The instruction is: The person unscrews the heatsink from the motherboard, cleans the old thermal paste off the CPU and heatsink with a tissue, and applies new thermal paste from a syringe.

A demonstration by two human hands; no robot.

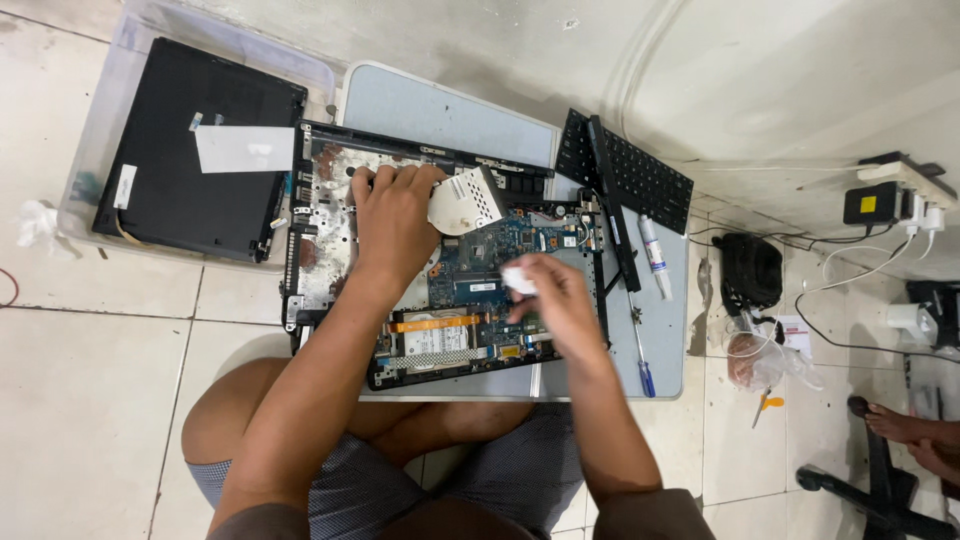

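Your left hand pressed its curled fingers on the opened black laptop base with exposed blue circuit board, lying on the pale grey desk. Your right hand pinched a small white wad above that board.

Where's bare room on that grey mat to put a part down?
Free: the mat's far strip, between the opened laptop and the wall, left of the detached keyboard. Also a small patch at the mat's right near corner, past the screwdriver. Crowded: the middle, under both hands, and the right edge with the keyboard and tube.
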